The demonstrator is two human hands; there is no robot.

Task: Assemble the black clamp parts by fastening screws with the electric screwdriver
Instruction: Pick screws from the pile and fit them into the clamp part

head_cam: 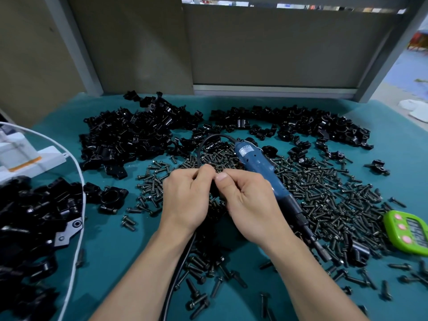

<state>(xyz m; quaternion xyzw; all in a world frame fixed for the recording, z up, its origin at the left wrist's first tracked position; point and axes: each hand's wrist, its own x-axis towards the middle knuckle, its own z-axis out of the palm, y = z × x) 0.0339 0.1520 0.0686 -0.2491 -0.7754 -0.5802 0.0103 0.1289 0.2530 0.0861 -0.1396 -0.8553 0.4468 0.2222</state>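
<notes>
On the tabletop (pixel 111 246), one heap of clamp parts (pixel 129 137) lies toward the far left and a second heap (pixel 312 126) toward the far right. A third heap (pixel 34 216) sits at the near left edge. Before the far heaps, screws (pixel 328 195) spread from the middle to the right edge. The electric screwdriver (pixel 261 167) lies on them, right of centre. A timer (pixel 407 230) sits at the right edge. The left hand (pixel 185 200) and right hand (pixel 250 205) meet over the middle around a small piece (pixel 214 189).

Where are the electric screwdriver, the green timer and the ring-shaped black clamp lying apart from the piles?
electric screwdriver (pixel 259 166), head view, blue body.
green timer (pixel 408 232), head view, middle of its face.
ring-shaped black clamp (pixel 113 205), head view, near wall of ring.
</notes>
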